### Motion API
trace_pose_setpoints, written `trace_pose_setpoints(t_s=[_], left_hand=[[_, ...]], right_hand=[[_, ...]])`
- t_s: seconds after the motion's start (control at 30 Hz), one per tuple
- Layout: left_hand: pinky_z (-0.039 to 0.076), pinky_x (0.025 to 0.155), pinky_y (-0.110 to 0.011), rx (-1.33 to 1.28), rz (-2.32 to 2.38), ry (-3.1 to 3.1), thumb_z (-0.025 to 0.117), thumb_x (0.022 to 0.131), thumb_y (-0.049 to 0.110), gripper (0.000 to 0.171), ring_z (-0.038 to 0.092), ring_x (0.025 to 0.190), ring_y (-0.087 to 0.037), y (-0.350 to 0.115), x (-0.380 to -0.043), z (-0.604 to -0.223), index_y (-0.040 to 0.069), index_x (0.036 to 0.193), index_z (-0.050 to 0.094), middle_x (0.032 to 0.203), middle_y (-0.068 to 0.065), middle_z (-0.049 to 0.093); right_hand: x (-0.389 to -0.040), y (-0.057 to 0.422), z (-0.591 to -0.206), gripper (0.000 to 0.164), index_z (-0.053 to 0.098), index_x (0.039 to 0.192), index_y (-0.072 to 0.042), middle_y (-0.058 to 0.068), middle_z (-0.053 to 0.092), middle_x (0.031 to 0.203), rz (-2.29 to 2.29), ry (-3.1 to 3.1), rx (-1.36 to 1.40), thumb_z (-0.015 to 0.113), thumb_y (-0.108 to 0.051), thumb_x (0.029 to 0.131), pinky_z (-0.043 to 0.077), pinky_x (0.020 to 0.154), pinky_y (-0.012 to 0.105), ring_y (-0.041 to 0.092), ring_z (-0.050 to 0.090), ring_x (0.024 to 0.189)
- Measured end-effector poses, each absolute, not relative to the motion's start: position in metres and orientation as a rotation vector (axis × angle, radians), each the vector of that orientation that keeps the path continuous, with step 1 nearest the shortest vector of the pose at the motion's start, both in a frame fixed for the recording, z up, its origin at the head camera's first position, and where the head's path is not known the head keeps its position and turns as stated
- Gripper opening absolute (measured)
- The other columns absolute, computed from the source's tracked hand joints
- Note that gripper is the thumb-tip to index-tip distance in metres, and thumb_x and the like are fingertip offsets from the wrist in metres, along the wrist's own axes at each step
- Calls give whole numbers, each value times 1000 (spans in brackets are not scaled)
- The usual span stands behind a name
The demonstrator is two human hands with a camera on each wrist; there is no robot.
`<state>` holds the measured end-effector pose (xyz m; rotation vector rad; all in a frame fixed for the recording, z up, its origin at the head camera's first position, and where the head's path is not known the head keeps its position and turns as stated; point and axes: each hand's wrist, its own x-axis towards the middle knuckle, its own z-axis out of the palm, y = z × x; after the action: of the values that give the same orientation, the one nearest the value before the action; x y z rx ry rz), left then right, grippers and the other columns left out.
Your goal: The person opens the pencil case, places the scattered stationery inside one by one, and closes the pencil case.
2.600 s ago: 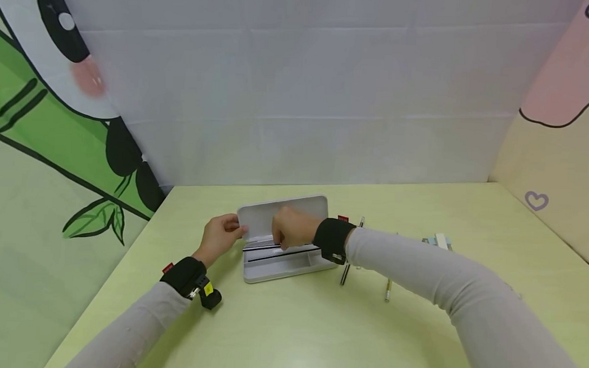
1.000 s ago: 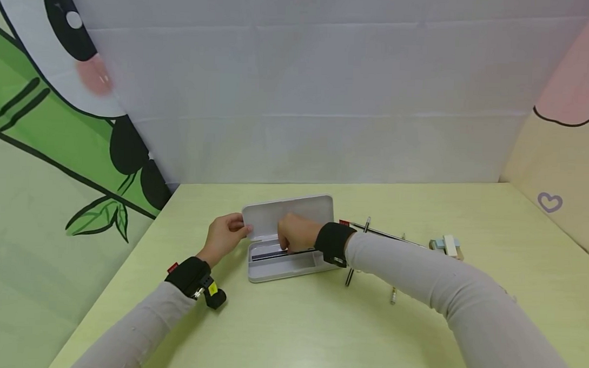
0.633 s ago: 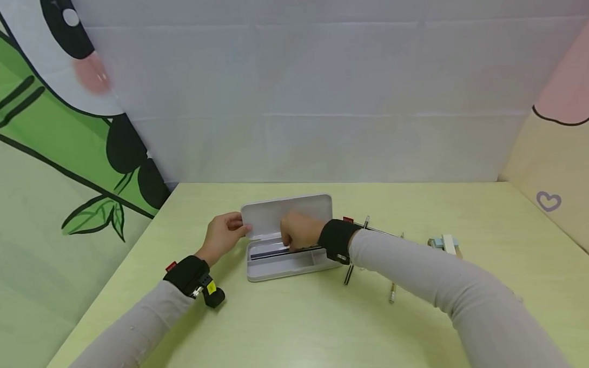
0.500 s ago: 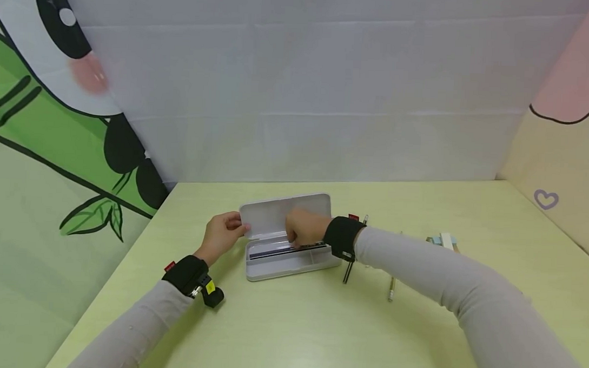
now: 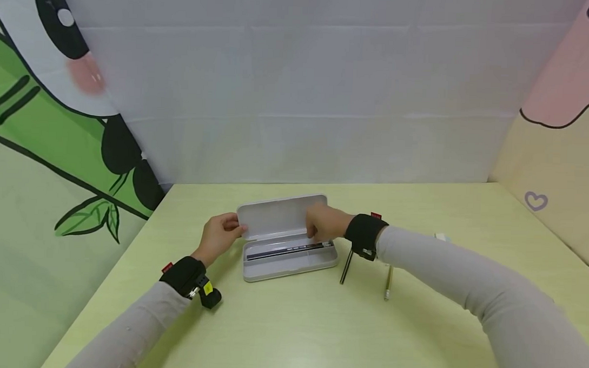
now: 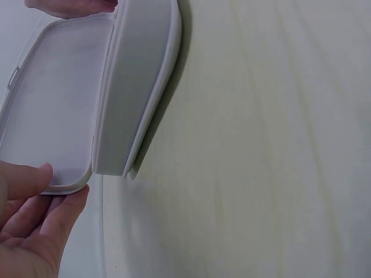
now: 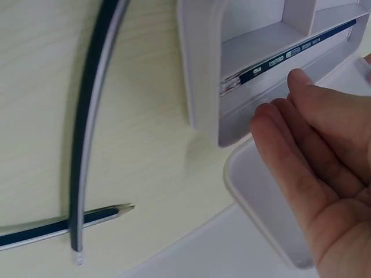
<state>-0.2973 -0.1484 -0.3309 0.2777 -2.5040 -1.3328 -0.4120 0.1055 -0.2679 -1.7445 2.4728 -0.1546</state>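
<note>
A white pencil case lies with its lid raised. My left hand pinches the lid's left corner, thumb inside and fingers behind in the left wrist view. A dark pencil with pale lettering lies lengthwise in the case's long compartment. My right hand hovers over the case's right end, near the lid. In the right wrist view its loosely bent fingers hold nothing and sit just off the pencil's end.
Right of the case, a dark pencil and a yellowish pencil lie on the table. The right wrist view shows a dark pencil crossing another sharpened pencil. A small white block is mostly hidden behind the right sleeve.
My right hand has slid rightward along the case and come away from the pencil, more of which now shows in the compartment. The left hand keeps its hold on the lid.
</note>
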Motion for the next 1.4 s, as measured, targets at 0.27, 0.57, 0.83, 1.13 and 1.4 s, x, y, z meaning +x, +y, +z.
trace_pose_setpoints(t_s=[0.27, 0.57, 0.83, 1.13, 1.4], left_hand=[[59, 78, -30, 297, -1332, -2501, 65, 90, 7, 32, 70, 97, -33, -146, -299, -330, -8, 119, 61, 108, -27, 69], [59, 78, -30, 314, -1321, -2496, 65, 90, 7, 31, 71, 97, -33, -142, -305, -328, -7, 118, 62, 107, -26, 70], [59, 78, -31, 343, -1313, -2489, 65, 90, 7, 31, 71, 96, -33, -137, -312, -327, -7, 117, 62, 107, -27, 70], [59, 77, -31, 369, -1319, -2465, 65, 90, 7, 30, 70, 97, -34, -134, -312, -326, -8, 116, 62, 106, -27, 70], [59, 78, -30, 370, -1323, -2458, 65, 90, 7, 30, 70, 97, -33, -132, -317, -327, -8, 117, 62, 107, -27, 70]], right_hand=[[-425, 128, -267, 9, 78, 81, -2, 7, 75, 76, -175, 2498, -1690, 81, -2, 73, 54, 63, 21, 11, 65, 67], [-445, 155, -260, 11, 77, 83, -2, 8, 75, 79, -212, 2521, -1633, 79, 1, 73, 56, 67, 25, 15, 67, 71], [-468, 182, -260, 10, 76, 82, 0, 9, 73, 78, -246, 2515, -1617, 79, 3, 72, 54, 65, 24, 12, 64, 68], [-483, 198, -265, 13, 76, 85, -2, 7, 74, 80, -290, 2483, -1659, 78, 3, 73, 54, 67, 24, 12, 64, 72], [-487, 205, -274, 20, 76, 96, -5, 5, 75, 93, -218, 2371, -1851, 75, 3, 77, 57, 79, 26, 16, 69, 86]])
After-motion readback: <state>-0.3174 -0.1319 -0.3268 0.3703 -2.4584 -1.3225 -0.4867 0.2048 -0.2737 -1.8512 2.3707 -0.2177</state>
